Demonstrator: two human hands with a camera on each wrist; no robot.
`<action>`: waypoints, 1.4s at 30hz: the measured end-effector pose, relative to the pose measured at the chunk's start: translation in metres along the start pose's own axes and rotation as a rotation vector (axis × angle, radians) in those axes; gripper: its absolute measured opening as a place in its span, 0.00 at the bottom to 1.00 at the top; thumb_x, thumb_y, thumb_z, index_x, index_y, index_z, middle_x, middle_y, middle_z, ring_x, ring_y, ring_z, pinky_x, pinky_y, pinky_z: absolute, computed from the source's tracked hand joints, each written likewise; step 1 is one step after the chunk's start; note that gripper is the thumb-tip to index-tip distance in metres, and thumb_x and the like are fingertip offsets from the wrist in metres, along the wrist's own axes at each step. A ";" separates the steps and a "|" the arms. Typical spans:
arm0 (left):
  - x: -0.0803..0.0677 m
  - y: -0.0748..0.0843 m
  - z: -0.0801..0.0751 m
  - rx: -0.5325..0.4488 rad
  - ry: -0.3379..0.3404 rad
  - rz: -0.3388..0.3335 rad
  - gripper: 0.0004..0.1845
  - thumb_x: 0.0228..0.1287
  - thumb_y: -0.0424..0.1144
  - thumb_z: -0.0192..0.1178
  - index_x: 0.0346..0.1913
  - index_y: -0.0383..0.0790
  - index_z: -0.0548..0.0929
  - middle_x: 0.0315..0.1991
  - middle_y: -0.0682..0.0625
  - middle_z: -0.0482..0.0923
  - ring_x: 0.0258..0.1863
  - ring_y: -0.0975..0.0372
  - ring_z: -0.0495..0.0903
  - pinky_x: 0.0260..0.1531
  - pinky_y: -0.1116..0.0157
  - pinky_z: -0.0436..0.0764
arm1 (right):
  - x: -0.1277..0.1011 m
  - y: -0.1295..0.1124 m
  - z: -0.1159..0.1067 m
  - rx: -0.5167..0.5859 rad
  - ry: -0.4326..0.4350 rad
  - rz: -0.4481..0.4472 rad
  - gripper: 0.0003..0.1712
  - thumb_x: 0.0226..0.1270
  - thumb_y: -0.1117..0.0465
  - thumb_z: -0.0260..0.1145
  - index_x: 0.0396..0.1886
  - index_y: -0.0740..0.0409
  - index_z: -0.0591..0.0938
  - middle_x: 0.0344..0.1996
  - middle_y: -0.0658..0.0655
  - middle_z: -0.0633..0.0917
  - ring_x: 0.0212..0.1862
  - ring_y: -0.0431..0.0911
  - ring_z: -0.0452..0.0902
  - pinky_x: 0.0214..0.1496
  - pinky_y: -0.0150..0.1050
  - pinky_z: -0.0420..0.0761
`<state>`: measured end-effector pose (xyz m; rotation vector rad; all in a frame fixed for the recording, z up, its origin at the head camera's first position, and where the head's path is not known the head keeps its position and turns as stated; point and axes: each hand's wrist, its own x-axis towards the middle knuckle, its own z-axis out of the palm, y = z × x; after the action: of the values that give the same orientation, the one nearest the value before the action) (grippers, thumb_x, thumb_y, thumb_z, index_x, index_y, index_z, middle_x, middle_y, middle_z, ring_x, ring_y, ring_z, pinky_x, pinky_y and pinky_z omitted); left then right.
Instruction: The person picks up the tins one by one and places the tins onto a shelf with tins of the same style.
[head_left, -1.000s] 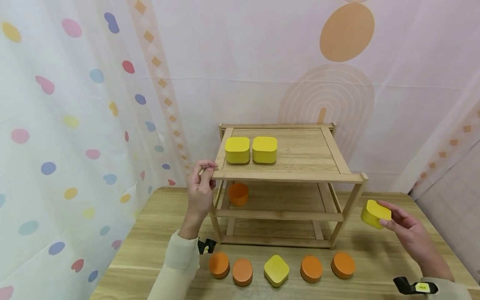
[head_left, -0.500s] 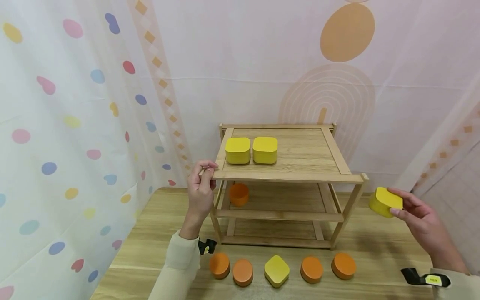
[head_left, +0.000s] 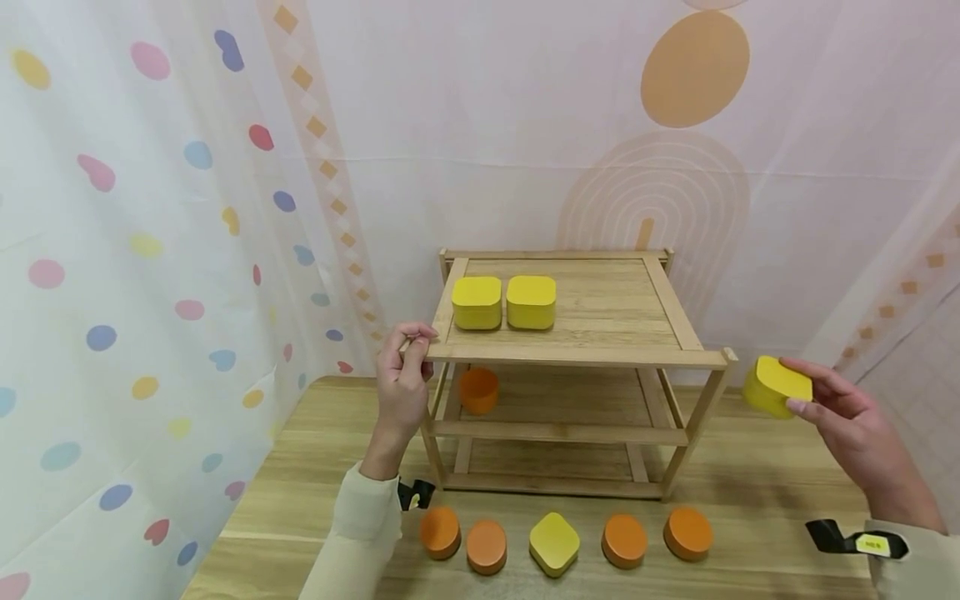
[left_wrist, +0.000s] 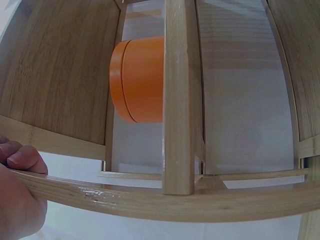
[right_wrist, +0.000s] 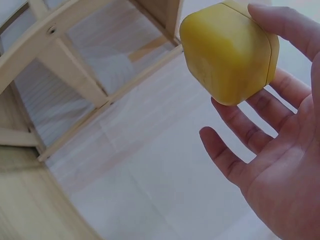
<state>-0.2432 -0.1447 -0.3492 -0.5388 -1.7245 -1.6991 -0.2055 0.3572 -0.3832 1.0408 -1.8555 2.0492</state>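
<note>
Fingers [right_wrist: 242, 125] and thumb of the right hand [head_left: 858, 429] are pinching a yellow rounded-square lidded box [head_left: 776, 387], and that hand is holding it in the air to the right of the three-tier wooden rack [head_left: 525, 357], apart from it. The box is leaning at a tilt, its brighter top face showing in the head view. In the right wrist view, its walls are looking smooth and plain, its corners are curving softly, and a pale sheen is spreading over one side. A thin seam is running round it near one end, marking the lid, with the thumb lying close by; one finger is standing clear of the box.

The left hand [head_left: 405, 383] is gripping the rack at the left end of its top front rail, its fingers curling over the wood.

Two matching yellow boxes [head_left: 477, 304] are sitting side by side on the left of the top board, narrowly apart. An orange round container [head_left: 478, 392] is resting on the middle tier at the left. Before the rack, four orange round boxes [head_left: 624, 541] and one yellow box, turned cornerwise [head_left: 554, 543], are lying in a row on the wood-grain table [head_left: 300, 500], the yellow one in the middle.
</note>
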 end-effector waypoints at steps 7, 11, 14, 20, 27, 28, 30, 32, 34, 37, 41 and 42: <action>0.000 0.000 0.001 -0.009 0.002 -0.009 0.11 0.74 0.30 0.43 0.40 0.26 0.75 0.11 0.50 0.61 0.13 0.65 0.61 0.17 0.72 0.64 | 0.011 -0.012 0.001 -0.010 0.023 -0.016 0.31 0.67 0.87 0.39 0.70 0.77 0.62 0.61 0.55 0.76 0.57 0.39 0.76 0.56 0.26 0.76; 0.000 0.001 0.000 -0.002 0.005 -0.015 0.11 0.74 0.30 0.43 0.40 0.26 0.75 0.11 0.46 0.61 0.13 0.65 0.61 0.17 0.72 0.64 | 0.015 -0.016 0.004 -0.027 0.041 -0.011 0.30 0.68 0.87 0.40 0.70 0.76 0.62 0.61 0.55 0.75 0.57 0.38 0.76 0.56 0.25 0.76; -0.001 0.001 0.000 -0.003 0.003 -0.018 0.11 0.74 0.30 0.43 0.40 0.26 0.75 0.12 0.42 0.60 0.13 0.64 0.61 0.17 0.72 0.64 | 0.020 -0.020 0.007 -0.031 0.049 -0.019 0.30 0.68 0.86 0.41 0.70 0.76 0.62 0.61 0.55 0.76 0.57 0.39 0.76 0.56 0.25 0.76; -0.002 0.001 -0.002 -0.012 0.010 -0.011 0.11 0.74 0.30 0.43 0.40 0.26 0.75 0.11 0.45 0.61 0.13 0.66 0.61 0.17 0.73 0.63 | 0.035 -0.026 0.014 0.012 0.069 -0.048 0.29 0.68 0.86 0.42 0.69 0.77 0.64 0.60 0.56 0.78 0.56 0.40 0.77 0.56 0.26 0.76; -0.003 -0.001 -0.001 -0.023 0.006 0.004 0.11 0.74 0.29 0.44 0.39 0.25 0.75 0.10 0.52 0.61 0.12 0.66 0.61 0.15 0.72 0.63 | 0.047 -0.031 0.021 0.071 0.070 -0.065 0.29 0.67 0.87 0.41 0.68 0.78 0.65 0.60 0.58 0.78 0.57 0.42 0.77 0.58 0.27 0.76; -0.003 -0.001 -0.001 -0.027 0.006 0.003 0.11 0.74 0.29 0.44 0.39 0.25 0.75 0.10 0.52 0.61 0.12 0.66 0.61 0.15 0.72 0.63 | 0.049 -0.032 0.022 0.072 0.071 -0.066 0.29 0.67 0.86 0.41 0.68 0.78 0.65 0.60 0.58 0.78 0.57 0.43 0.77 0.58 0.27 0.76; -0.004 -0.001 -0.001 -0.027 0.008 -0.001 0.11 0.73 0.29 0.44 0.39 0.25 0.75 0.10 0.53 0.61 0.12 0.66 0.61 0.15 0.72 0.63 | 0.053 -0.033 0.024 0.081 0.071 -0.068 0.28 0.68 0.86 0.41 0.68 0.78 0.64 0.60 0.58 0.78 0.57 0.43 0.77 0.58 0.28 0.76; -0.003 0.000 0.000 -0.026 0.011 -0.002 0.11 0.73 0.29 0.44 0.39 0.25 0.75 0.10 0.51 0.61 0.12 0.66 0.61 0.15 0.72 0.63 | 0.057 -0.035 0.027 0.071 0.085 -0.061 0.28 0.68 0.86 0.42 0.68 0.78 0.65 0.60 0.58 0.78 0.57 0.43 0.77 0.58 0.28 0.76; -0.001 0.000 0.000 -0.026 0.013 -0.005 0.11 0.74 0.30 0.44 0.39 0.25 0.75 0.10 0.49 0.61 0.12 0.66 0.61 0.16 0.72 0.63 | 0.062 -0.037 0.030 0.083 0.098 -0.063 0.28 0.68 0.86 0.42 0.67 0.78 0.66 0.59 0.59 0.79 0.56 0.44 0.77 0.59 0.28 0.76; 0.001 0.000 0.000 -0.021 0.010 -0.006 0.11 0.74 0.30 0.44 0.40 0.26 0.75 0.11 0.50 0.61 0.13 0.66 0.61 0.16 0.72 0.63 | 0.068 -0.041 0.034 0.082 0.121 -0.063 0.27 0.68 0.85 0.44 0.66 0.78 0.67 0.59 0.60 0.80 0.55 0.45 0.77 0.58 0.29 0.76; 0.001 0.000 0.000 -0.013 0.004 -0.007 0.11 0.73 0.30 0.44 0.40 0.26 0.75 0.12 0.54 0.62 0.13 0.66 0.61 0.16 0.72 0.63 | 0.074 -0.044 0.039 0.078 0.119 -0.069 0.27 0.67 0.86 0.45 0.66 0.78 0.67 0.58 0.60 0.80 0.54 0.46 0.77 0.57 0.29 0.77; 0.001 0.000 0.000 -0.010 0.003 -0.006 0.11 0.73 0.30 0.43 0.39 0.27 0.75 0.12 0.54 0.62 0.13 0.66 0.61 0.16 0.72 0.63 | 0.075 -0.045 0.040 0.081 0.112 -0.070 0.27 0.67 0.86 0.45 0.66 0.79 0.67 0.58 0.60 0.80 0.54 0.46 0.77 0.57 0.29 0.77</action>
<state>-0.2440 -0.1448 -0.3485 -0.5358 -1.7176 -1.7125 -0.2205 0.3054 -0.3029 0.9737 -1.6715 2.1119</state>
